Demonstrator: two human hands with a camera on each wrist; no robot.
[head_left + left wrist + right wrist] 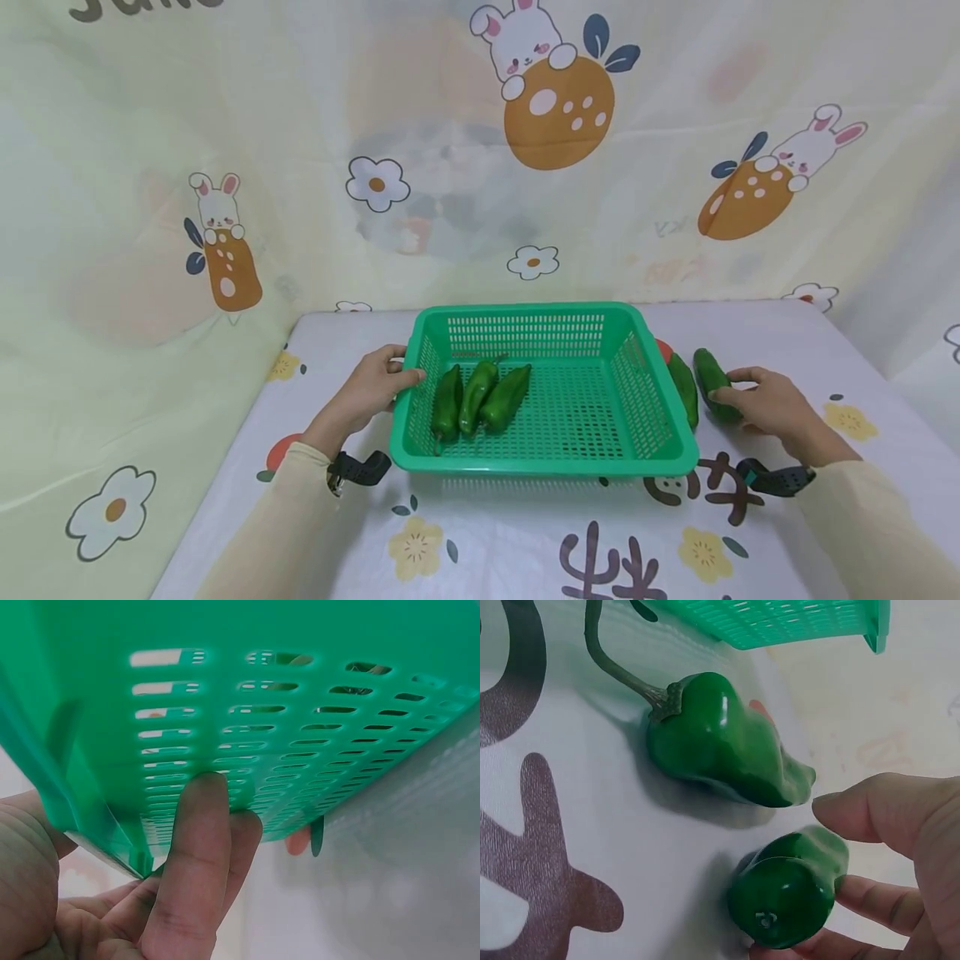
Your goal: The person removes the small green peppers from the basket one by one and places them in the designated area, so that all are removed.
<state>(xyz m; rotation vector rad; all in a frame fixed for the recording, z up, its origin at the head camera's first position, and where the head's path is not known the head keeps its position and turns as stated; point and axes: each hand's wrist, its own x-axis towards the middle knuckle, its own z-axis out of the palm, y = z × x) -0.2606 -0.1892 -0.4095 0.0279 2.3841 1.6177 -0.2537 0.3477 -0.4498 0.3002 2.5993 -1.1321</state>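
Note:
A green plastic basket (540, 464) with slotted walls holds several long green peppers (477, 396) at its left side. My left hand (375, 385) grips the basket's left edge, thumb over the rim and fingers (196, 862) against the outside of the slotted wall. Right of the basket lie two more green peppers. My right hand (768, 408) has its thumb and fingers around the outer green pepper (784, 896), with the thumb (855, 806) along its upper side. The other green pepper (716, 742), with a long curved stem, lies between that one and the basket.
A white tablecloth (517, 550) printed with flowers and brown characters covers the table. Behind it hangs a pale curtain (442, 108) with rabbits and flowers, which continues along the left side.

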